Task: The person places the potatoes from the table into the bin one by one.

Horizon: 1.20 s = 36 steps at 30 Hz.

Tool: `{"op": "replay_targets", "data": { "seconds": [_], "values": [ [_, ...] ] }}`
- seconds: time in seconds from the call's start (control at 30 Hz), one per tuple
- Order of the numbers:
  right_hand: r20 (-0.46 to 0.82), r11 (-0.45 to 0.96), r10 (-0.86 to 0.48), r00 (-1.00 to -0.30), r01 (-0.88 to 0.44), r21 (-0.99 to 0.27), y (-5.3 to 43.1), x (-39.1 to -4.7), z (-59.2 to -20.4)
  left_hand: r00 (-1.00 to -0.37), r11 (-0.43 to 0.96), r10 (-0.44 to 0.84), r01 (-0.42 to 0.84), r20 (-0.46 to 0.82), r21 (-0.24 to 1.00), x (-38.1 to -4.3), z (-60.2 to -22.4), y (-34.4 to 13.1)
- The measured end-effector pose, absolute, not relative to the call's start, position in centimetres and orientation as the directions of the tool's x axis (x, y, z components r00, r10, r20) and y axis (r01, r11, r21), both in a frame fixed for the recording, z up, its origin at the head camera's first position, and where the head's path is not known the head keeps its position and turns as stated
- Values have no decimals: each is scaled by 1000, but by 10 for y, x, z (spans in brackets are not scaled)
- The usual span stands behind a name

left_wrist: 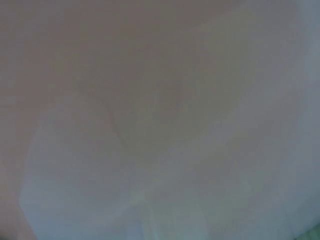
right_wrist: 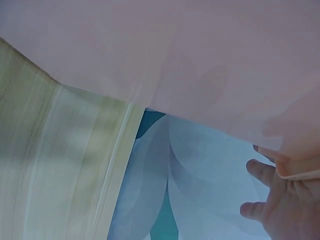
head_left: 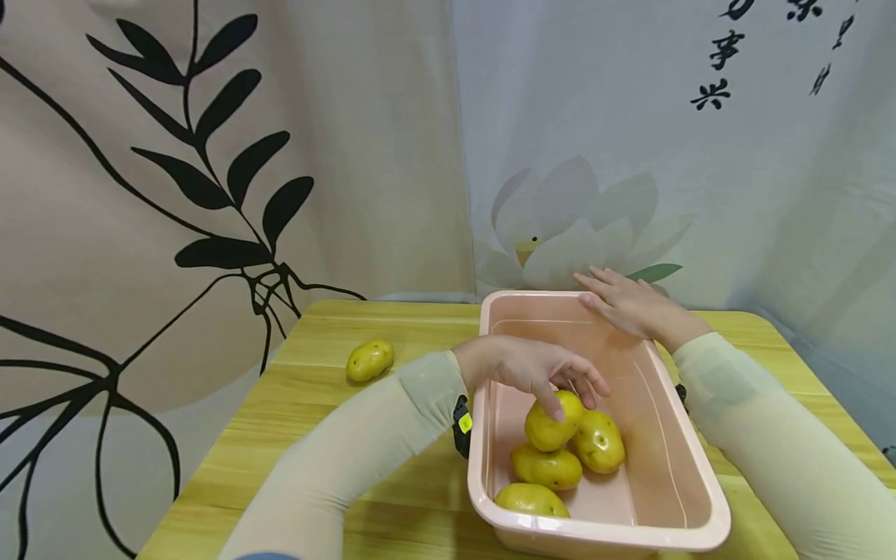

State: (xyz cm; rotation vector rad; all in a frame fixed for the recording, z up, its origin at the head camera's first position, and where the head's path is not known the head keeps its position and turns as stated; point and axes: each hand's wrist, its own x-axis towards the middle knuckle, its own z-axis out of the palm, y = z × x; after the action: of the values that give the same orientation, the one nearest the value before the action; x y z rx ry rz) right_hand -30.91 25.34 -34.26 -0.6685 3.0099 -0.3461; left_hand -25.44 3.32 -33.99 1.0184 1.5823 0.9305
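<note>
My left hand reaches into a pink plastic bin from its left side. It holds a yellow potato, thumb on the near face and fingertips at the right side. Under and beside that one lie other potatoes: one to the right, one below, one near the front wall. With fingers extended, my right hand rests at the bin's far right corner; in the right wrist view the hand touches the rim. The left wrist view is too blurred to read.
A single potato lies on the wooden table, left of the bin. Behind the table's back edge hangs a pale curtain printed with dark leaves and a lotus.
</note>
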Motion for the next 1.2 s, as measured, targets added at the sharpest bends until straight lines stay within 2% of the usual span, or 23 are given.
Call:
{"op": "replay_targets", "data": {
  "seconds": [0.33, 0.53, 0.93, 1.2],
  "values": [
    [3, 886, -416, -909, -406, -224, 253, -308, -342, -132, 312, 947, 145, -295, 939, -255, -341, 34],
    [8, 887, -416, -909, -407, -220, 253, -309, -342, -148, 315, 945, 161, -293, 935, -254, -340, 34],
    [9, 885, -417, -909, -409, -223, 253, -307, -340, -153, 300, 946, 79, -286, 951, -254, -338, 34],
    [1, 886, -415, -910, -404, -226, 253, -306, -340, -159, 304, 945, 110, -285, 946, -253, -338, 34]
  ]
}}
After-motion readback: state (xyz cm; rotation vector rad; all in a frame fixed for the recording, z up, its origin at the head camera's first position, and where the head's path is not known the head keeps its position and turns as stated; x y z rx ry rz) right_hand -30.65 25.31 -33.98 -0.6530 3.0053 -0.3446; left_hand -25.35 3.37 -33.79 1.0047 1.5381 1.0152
